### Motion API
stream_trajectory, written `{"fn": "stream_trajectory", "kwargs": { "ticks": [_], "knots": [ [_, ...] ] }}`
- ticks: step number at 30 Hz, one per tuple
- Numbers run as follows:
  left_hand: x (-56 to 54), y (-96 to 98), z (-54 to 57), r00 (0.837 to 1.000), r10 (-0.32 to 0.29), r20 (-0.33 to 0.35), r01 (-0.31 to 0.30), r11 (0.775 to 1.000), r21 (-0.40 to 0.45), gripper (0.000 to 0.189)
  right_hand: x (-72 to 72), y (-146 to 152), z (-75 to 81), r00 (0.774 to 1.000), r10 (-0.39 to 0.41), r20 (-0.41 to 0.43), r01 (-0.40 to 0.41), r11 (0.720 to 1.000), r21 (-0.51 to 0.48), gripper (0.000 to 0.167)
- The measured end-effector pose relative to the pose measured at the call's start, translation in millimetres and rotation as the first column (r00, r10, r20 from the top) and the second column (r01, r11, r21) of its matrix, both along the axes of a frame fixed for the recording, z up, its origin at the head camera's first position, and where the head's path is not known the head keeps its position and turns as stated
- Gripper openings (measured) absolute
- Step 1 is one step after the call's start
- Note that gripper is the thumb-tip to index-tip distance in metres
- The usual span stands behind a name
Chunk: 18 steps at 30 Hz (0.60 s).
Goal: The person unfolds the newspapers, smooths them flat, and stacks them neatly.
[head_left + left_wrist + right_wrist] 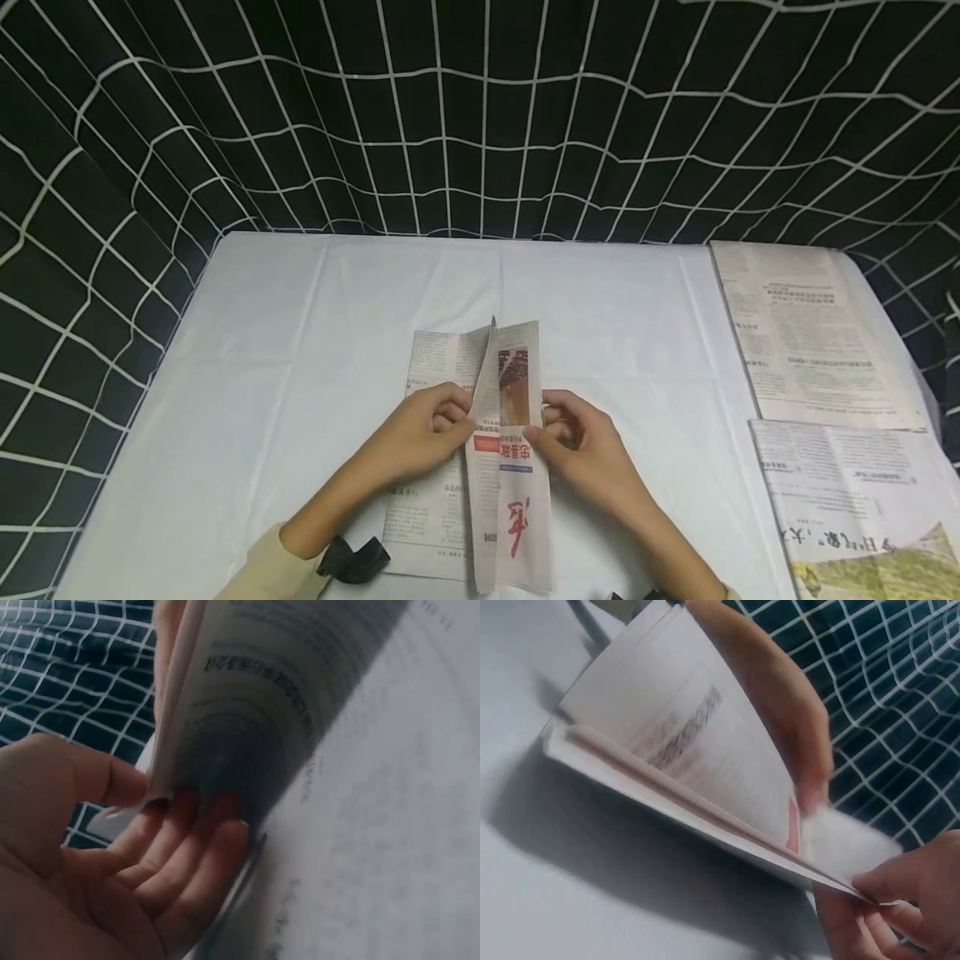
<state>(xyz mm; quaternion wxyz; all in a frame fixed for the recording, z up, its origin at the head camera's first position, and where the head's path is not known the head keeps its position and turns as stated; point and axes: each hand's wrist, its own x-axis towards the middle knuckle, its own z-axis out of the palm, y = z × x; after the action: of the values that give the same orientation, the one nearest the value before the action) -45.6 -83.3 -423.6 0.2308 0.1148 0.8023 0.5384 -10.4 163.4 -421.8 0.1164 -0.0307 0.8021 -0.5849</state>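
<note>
A folded newspaper [513,483] lies lengthwise before me, its right part narrow with red characters and a brown photo. One flap stands up along the middle, and my left hand [431,429] pinches its edge between thumb and fingers. In the left wrist view the fingers [202,877] curl behind the raised sheet. My right hand [581,442] pinches the right edge, thumb on top and fingers beneath. The right wrist view shows that layered edge [682,802] lifted, with a shadow below it. The newspaper's wider left part [427,525] lies flat under my left hand.
Two more folded newspapers lie on the right of the white-covered table [247,400]: a text page [817,342] at the back and one with a yellow-green picture [862,517] nearer. A black cloth with a white grid [465,108] surrounds the table.
</note>
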Motion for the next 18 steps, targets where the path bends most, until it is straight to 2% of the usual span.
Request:
{"fn": "stream_trajectory", "kwargs": {
  "ticks": [2,4,9,11,13,16,18],
  "knots": [
    [0.4,-6.1,-2.5,0.999,0.018,0.049,-0.021,0.998,0.061,0.022,2.0,4.1,-0.8,1.0,-0.022,0.005,0.022,1.0,0.019,0.047],
    [0.6,-13.0,-4.0,0.99,0.02,0.136,-0.042,0.987,0.158,0.024,3.8,8.6,-1.8,0.999,-0.041,0.011,0.04,0.999,0.031,0.049],
    [3.2,-34.8,-5.6,0.944,0.0,0.331,-0.124,0.927,0.354,0.032,8.2,21.5,-3.2,0.996,-0.075,0.042,0.074,0.997,0.028,0.054],
    [4.7,-44.6,-7.0,0.933,-0.009,0.361,-0.145,0.907,0.395,0.035,9.8,26.6,-3.4,0.994,-0.089,0.057,0.088,0.996,0.03,0.055],
    [6.2,-54.6,-9.1,0.929,-0.007,0.369,-0.159,0.895,0.417,0.039,11.0,31.5,-3.7,0.992,-0.104,0.07,0.102,0.994,0.035,0.056],
    [9.2,-68.8,-12.2,0.928,0.016,0.373,-0.183,0.89,0.417,0.045,13.0,38.0,-3.4,0.989,-0.125,0.081,0.121,0.991,0.059,0.06],
    [11.6,-77.1,-13.7,0.924,0.046,0.379,-0.207,0.895,0.396,0.049,14.6,42.8,-3.4,0.986,-0.142,0.088,0.136,0.988,0.071,0.06]
  ]
}}
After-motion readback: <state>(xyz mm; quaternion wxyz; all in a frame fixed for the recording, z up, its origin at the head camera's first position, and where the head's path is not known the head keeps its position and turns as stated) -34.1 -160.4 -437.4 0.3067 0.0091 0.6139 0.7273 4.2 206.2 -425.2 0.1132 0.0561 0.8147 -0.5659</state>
